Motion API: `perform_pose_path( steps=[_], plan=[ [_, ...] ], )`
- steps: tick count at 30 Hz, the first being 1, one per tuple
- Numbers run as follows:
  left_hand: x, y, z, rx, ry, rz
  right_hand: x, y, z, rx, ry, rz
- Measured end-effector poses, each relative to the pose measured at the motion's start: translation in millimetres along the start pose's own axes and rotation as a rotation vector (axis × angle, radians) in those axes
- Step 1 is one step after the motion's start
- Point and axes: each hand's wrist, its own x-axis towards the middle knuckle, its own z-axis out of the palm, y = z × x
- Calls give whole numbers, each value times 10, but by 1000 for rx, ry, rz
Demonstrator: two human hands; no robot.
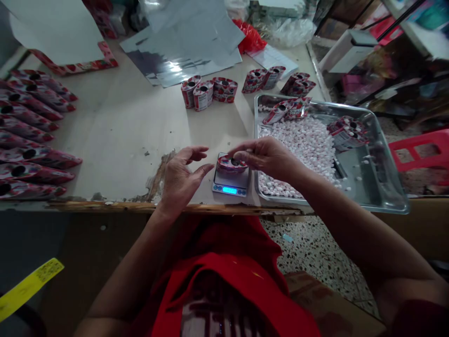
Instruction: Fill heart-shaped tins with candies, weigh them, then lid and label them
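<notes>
A small red printed pouch (232, 164) stands upright on a digital kitchen scale (219, 180) with a lit blue display. My right hand (264, 153) is over the pouch's dark round opening, its fingertips drawn together in a pinch. Whatever those fingertips hold, if anything, is too small or hidden to make out. To the left of the scale, my left hand (180, 175) is open and holds nothing, thumb and fingers apart. Right of the scale, a metal tray (372, 187) holds many small white candy-like pellets (303, 140).
Several pouches (203, 93) stand behind the scale, and others (347, 133) lie in the tray. Rows of pouches (31, 152) line the table's left side. Silver sheets (185, 47) and a red plastic bag (249, 37) lie at the back. The wooden front edge is chipped.
</notes>
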Motion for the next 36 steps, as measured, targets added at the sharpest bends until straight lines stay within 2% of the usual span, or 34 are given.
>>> perform_pose_path(
  steps=[5,10,17,25,29,32,34,36],
  plan=[
    [10,9,13,7,-11,9,4,-81,12,-20,87,-26],
    [12,-45,34,10,-31,15,-26,-124,46,-134,79,-62],
    [16,-69,41,33,-84,6,-19,-122,51,-158,75,-64],
    [29,-133,62,28,-115,11,25,21,86,-258,37,-8],
    [18,-114,57,25,-123,9,22,-4,135,-313,148,52],
    [13,-88,33,39,-123,13,-42,-9,-55,-77,231,63],
    [17,-84,10,58,-116,13,-123,90,-354,186,356,85],
    [29,-90,-9,74,-98,11,-236,299,-717,453,506,141]
  ],
)
